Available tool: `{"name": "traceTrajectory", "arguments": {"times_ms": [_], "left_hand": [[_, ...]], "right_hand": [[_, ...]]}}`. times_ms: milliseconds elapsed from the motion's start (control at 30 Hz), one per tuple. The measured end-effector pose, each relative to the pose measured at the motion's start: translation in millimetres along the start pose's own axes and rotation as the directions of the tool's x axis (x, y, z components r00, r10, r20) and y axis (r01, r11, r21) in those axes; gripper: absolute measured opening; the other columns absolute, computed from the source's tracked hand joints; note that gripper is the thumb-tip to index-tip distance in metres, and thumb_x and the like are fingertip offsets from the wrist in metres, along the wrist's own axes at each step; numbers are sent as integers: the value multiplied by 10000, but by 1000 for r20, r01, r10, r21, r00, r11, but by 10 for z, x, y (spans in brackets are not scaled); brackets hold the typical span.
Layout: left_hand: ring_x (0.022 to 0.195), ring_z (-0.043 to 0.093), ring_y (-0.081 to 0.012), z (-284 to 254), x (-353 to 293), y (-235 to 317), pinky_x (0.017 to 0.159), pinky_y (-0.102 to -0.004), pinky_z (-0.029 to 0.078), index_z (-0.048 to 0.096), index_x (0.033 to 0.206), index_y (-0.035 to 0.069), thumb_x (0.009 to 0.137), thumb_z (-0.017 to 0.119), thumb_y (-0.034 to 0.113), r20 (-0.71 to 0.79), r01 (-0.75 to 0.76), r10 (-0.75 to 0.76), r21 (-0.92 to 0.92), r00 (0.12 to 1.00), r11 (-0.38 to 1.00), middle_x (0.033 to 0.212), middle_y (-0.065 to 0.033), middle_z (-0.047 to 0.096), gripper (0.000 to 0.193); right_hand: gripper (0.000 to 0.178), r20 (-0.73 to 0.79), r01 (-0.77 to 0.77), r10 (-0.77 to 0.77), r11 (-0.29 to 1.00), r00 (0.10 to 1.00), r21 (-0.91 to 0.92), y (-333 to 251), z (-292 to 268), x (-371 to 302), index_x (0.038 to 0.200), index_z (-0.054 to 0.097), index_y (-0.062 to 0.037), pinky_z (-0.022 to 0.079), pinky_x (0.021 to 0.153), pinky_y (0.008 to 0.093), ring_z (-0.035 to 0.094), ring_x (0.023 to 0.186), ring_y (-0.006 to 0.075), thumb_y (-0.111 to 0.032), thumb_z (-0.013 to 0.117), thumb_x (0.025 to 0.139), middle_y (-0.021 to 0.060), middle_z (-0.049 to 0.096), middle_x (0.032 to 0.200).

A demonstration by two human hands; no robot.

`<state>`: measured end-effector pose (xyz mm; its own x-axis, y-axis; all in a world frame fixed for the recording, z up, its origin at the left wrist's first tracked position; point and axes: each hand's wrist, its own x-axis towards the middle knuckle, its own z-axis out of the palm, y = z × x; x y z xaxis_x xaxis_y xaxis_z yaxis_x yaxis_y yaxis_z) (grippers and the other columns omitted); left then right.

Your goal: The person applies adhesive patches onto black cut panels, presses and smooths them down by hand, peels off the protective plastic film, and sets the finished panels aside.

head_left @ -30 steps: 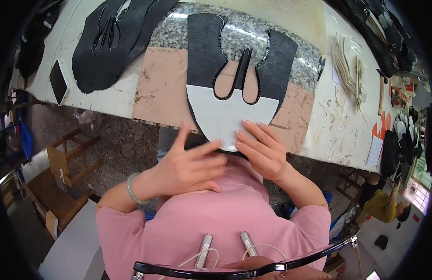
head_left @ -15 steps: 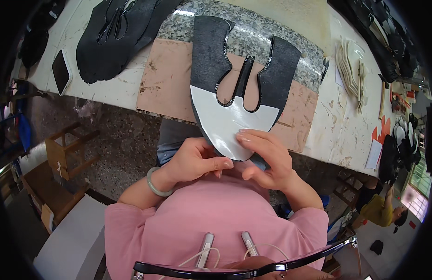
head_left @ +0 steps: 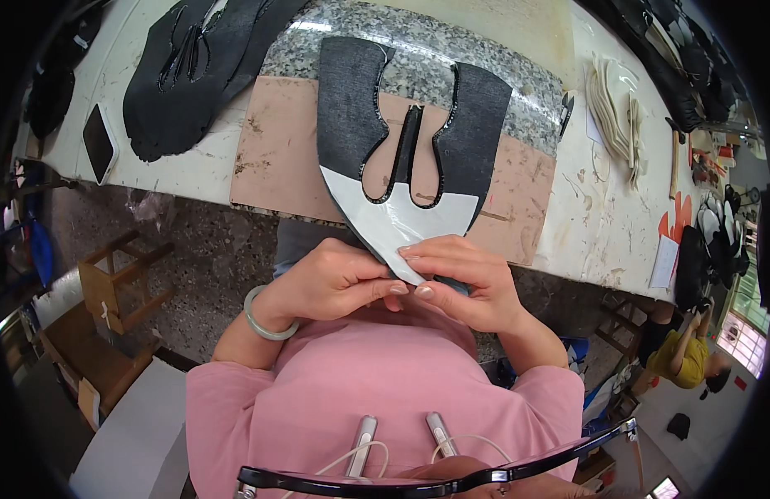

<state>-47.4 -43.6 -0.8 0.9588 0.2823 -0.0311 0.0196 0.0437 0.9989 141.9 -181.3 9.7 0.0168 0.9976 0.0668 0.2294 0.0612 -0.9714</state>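
A black shoe upper (head_left: 347, 108), cut with two rounded openings around a narrow tongue strip, lies partly on the table with its toe end toward me. White lining (head_left: 393, 212) covers the toe part, facing up. My left hand (head_left: 339, 279) pinches the toe's left edge, thumb on the near side and other fingers tucked beneath. Closed over the toe's right side, my right hand (head_left: 472, 279) lays its fingers across the white surface while its thumb presses by the tip. The two thumbs nearly meet there. My hands hide the toe's right edge.
Beneath the upper are a pinkish board (head_left: 264, 158) and a speckled stone slab (head_left: 518, 100). Black uppers (head_left: 168, 104) and a phone (head_left: 99, 143) lie left, cream pieces (head_left: 615, 104) right. A wooden stool (head_left: 123, 283) stands at left. A person in yellow (head_left: 684, 358) is far right.
The upper has shifted slightly left. My right hand has closed on the toe, its thumb coming in to the tip and its fingers lying flatter over the white lining. My left hand keeps its hold.
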Motion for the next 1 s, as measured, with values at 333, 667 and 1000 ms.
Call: {"name": "traceTrajectory", "arguments": {"times_ms": [333,667,1000], "left_hand": [[568,660,-179,2,-51,126,522,-287,494,688,800,-10,889,586,79,-7,71,-71,57,997,996,669,-94,683,162],[437,551,-231,119,-128,45,438,-331,437,643,696,0,798,649,56,-123,-105,138,242,983,965,542,-114,555,116],[475,600,-152,94,-335,-78,452,-279,452,676,700,-18,822,649,48,-157,5,10,97,988,995,585,-82,638,141]], "right_hand": [[266,-55,103,-116,974,992,-202,-85,96,111,1003,677,4,532,765,352,667,914,289,-92,743,764,130,692,998],[130,-163,109,-141,975,977,-192,-90,168,118,909,692,13,531,677,326,671,806,252,-27,695,786,114,708,887],[122,-489,-133,323,914,810,384,-52,-519,-13,901,676,69,497,655,248,637,741,138,-30,625,853,115,690,872]]}}
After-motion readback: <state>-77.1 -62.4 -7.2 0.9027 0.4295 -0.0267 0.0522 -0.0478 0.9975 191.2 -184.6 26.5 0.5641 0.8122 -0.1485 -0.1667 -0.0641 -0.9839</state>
